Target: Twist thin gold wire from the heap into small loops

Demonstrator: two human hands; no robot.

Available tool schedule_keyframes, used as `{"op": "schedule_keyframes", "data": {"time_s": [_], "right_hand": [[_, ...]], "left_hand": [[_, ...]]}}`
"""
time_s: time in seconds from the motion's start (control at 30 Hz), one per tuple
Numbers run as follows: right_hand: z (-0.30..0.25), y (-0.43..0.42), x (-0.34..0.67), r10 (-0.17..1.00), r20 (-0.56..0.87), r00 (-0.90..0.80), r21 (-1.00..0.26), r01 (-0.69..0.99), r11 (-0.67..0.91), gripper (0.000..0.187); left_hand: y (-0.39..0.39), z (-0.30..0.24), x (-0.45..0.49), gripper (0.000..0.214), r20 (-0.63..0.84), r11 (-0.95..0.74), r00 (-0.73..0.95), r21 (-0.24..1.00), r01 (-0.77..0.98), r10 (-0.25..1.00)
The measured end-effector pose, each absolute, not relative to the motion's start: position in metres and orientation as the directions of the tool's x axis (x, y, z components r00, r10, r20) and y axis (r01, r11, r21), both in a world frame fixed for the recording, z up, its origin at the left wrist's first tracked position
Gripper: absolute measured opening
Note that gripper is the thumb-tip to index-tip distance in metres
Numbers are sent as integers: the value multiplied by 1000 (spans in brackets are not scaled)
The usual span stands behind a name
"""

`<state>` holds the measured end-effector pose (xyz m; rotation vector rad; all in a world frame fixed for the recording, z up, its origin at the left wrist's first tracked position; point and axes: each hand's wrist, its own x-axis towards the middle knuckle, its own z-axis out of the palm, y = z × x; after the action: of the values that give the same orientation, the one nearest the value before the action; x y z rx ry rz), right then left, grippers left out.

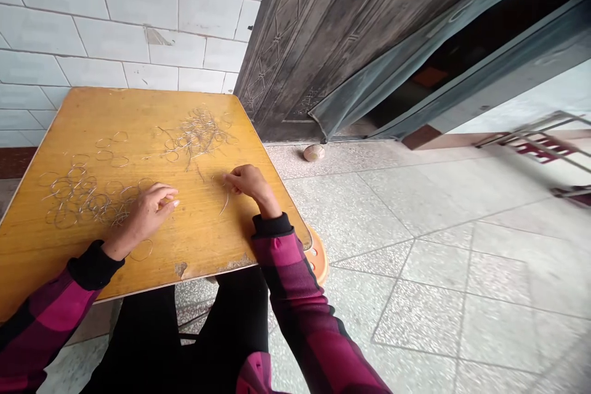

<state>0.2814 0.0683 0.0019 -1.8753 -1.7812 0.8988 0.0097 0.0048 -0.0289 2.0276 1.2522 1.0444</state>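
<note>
I sit at a small wooden table (55, 258) strewn with thin wire rings. My left hand (146, 212) rests on the tabletop with its fingers curled together, at the right edge of a pile of finished wire rings (80, 197). My right hand (249, 183) is closed in a pinch on a curved piece of wire (224, 203) that trails down toward me. A tangled heap of loose wire pieces (196, 133) lies farther back, beyond my right hand. One single ring (141, 250) lies beside my left wrist.
White tiled wall behind the table. A dark metal door (323, 31) stands open to the right. An orange plastic stool (318, 255) shows under the table's right corner. A small round ball (314, 152) lies on the tiled floor. A metal rack (545, 144) stands far right.
</note>
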Motion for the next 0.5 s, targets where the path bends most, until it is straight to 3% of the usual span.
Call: {"op": "schedule_keyframes", "data": {"time_s": [0.27, 0.5], "right_hand": [[-8, 27, 301, 959, 264, -105, -547, 803, 239, 17], [-30, -4, 290, 842, 365, -396, -439, 725, 531, 27]], "left_hand": [[3, -27, 9, 26, 403, -548, 372, 641, 537, 836], [2, -18, 8, 24, 441, -563, 350, 632, 533, 826]]}}
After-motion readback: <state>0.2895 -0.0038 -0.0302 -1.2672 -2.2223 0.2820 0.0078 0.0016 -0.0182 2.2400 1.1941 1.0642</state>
